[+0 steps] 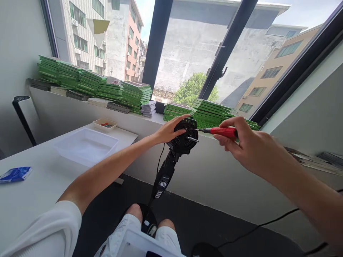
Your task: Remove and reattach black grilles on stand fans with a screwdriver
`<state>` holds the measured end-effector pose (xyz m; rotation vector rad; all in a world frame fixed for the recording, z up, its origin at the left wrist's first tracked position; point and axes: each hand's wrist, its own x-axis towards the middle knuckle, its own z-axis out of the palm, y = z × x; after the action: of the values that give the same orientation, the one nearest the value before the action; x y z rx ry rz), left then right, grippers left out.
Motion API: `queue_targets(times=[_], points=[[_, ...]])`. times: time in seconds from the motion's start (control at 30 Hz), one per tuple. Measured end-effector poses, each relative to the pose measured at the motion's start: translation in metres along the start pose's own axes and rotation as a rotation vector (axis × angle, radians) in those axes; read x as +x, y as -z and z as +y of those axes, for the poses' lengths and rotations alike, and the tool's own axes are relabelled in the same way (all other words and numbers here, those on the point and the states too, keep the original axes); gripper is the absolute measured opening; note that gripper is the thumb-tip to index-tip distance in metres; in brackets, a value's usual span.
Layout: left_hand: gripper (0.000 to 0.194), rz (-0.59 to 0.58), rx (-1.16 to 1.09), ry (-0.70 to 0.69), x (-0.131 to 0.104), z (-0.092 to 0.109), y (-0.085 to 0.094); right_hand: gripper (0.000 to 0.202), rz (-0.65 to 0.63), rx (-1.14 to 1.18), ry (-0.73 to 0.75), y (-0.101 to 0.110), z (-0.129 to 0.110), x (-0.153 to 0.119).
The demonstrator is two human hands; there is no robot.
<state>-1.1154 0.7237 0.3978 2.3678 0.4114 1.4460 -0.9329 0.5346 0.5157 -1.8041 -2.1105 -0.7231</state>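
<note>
A black pedestal fan point(164, 178), stripped of blades and grille, stands between my knees with its control knob facing me. My left hand point(169, 130) grips the fan's round motor housing point(182, 143), fingers over the top edge and thumb across the front. A metal shaft juts from the housing toward the right. In my right hand point(242, 141) is a screwdriver point(223, 132) with a red and black handle, held level. Its thin blade points left and reaches the front of the housing near my left thumb; whether the tip sits in a screw is too small to tell.
A white table point(48, 189) on the left bears a translucent bin point(85, 144), a small tray point(105, 125) with coloured items and a blue packet point(16, 175). Stacks of green books point(136, 94) line the windowsill. A white box point(131, 244) rests at my lap. Black cables point(257, 228) cross the floor.
</note>
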Motion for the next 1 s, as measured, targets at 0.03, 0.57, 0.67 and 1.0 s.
queue_targets(times=[0.03, 0.57, 0.67, 1.0], points=[[0.059, -0.007, -0.007, -0.011, 0.001, 0.000, 0.001, 0.105, 0.069, -0.129, -0.038, -0.001, -0.001, -0.002], [0.050, 0.401, -0.251, 0.204, 0.000, -0.003, -0.029, 0.090, 0.251, -0.443, 0.017, -0.006, -0.008, -0.007], [0.045, 0.415, -0.246, 0.183, 0.001, -0.005, -0.031, 0.076, 0.141, -0.139, 0.127, -0.009, -0.006, -0.006], [0.036, 0.404, -0.260, 0.196, 0.001, -0.001, -0.031, 0.068, 0.027, 0.004, 0.049, -0.002, -0.007, 0.000]])
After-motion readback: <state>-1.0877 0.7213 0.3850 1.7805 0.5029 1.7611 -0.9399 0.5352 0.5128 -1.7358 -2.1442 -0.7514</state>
